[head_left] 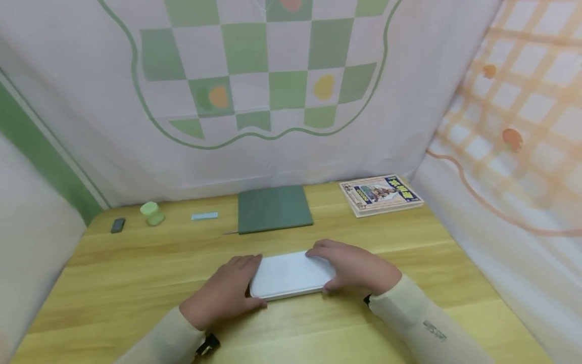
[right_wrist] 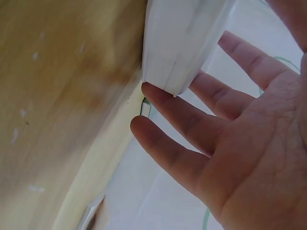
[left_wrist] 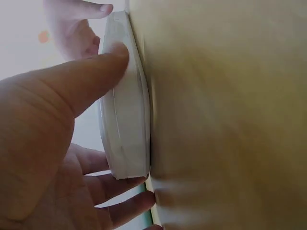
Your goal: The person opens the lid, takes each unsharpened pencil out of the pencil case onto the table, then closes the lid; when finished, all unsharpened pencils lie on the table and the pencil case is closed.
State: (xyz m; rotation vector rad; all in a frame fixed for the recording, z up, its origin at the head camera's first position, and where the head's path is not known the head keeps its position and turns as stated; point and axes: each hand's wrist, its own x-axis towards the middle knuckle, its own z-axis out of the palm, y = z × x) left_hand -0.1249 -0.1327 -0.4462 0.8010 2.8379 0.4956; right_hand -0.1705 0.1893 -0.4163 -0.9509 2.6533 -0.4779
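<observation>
A white box (head_left: 291, 275) sits near the middle of the wooden table (head_left: 136, 273), between a person's two hands, its ends partly covered by them. The left hand (head_left: 227, 290) holds one end, thumb along the near side and fingers round the far corner; in the head view most of those fingers run out of sight behind the box. The right hand (head_left: 359, 265) holds the other end, thumb at the near corner, fingers reaching over to the far edge. The right wrist view shows these fingers spread, some against the box, but cuts off most of the thumb. Whether the box's underside fully touches the table is hard to tell.

Farther back lie a green notebook (head_left: 275, 208) with a thin ribbon (head_left: 230, 233) poking out, and a book (head_left: 381, 195) whose cover lettering is too blurred to read. To the left are a pale blue strip (head_left: 204, 216), a light green jar (head_left: 152, 214) and a small grey block (head_left: 117, 225), its details unclear. Both sleeves run off the bottom of the head view
</observation>
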